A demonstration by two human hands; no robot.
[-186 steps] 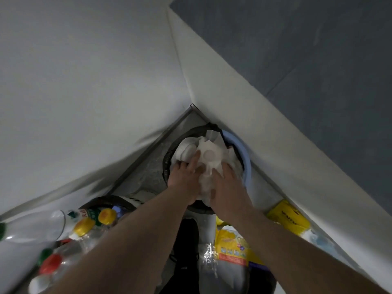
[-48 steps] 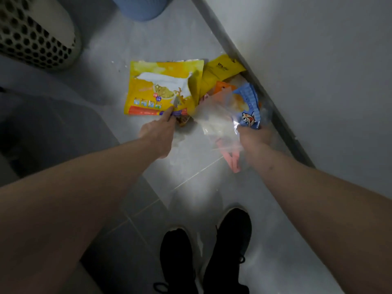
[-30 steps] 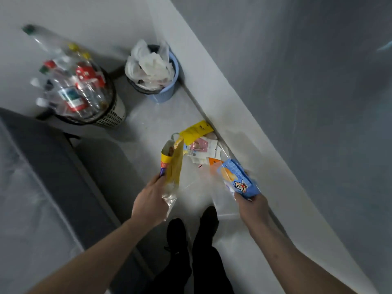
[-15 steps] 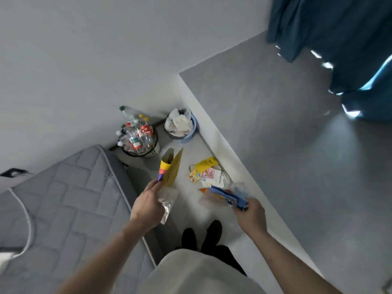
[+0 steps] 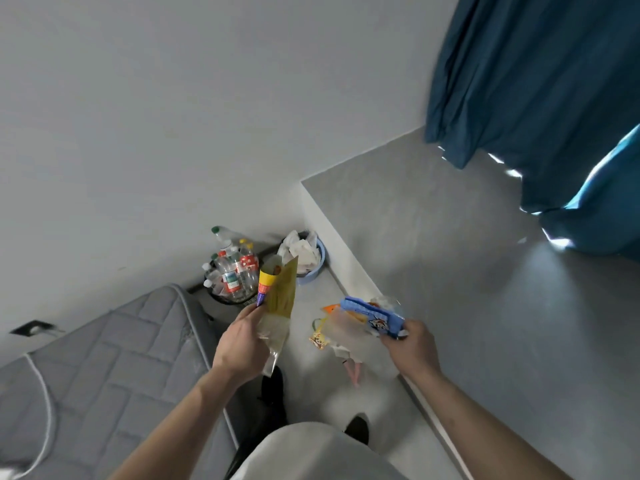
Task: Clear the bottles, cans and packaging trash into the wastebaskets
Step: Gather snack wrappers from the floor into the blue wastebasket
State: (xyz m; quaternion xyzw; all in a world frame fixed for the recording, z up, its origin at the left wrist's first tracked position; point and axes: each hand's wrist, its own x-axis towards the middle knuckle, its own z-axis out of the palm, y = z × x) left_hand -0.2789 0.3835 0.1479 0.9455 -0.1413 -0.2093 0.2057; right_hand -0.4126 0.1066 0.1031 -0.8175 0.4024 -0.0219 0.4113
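the person stands in the floor strip between a grey quilted mattress [image 5: 114, 344] and the wall, both hands loaded. left hand [image 5: 242, 344] grips a yellow snack bag [image 5: 281, 296] upright, together with a clear plastic wrapper [image 5: 273, 344] hanging below the fingers. right hand [image 5: 410, 344] pinches a blue snack packet [image 5: 375, 317] along with crumpled clear film [image 5: 346, 334] that trails downward.

two receptacles stand in the far corner: a dark mesh wastebasket [image 5: 232, 296] heaped with plastic bottles [image 5: 233, 268] above its rim, and just beside it a blue wastebasket [image 5: 317, 261] already mounded with white paper and wrappers [image 5: 299, 249]. small wrappers [image 5: 320, 337] remain on the floor near the right hand — count and type unclear.

risks, as judged:
- the blue wastebasket looks full; light bags set on top could slide off unless pressed down.
- the trailing film in either hand is loosely held and may slip free on the way to the corner.
- top bottles sit high and unstable — a knock while reaching past could topple them.
- floor wrappers lie near the feet; a slip hazard.
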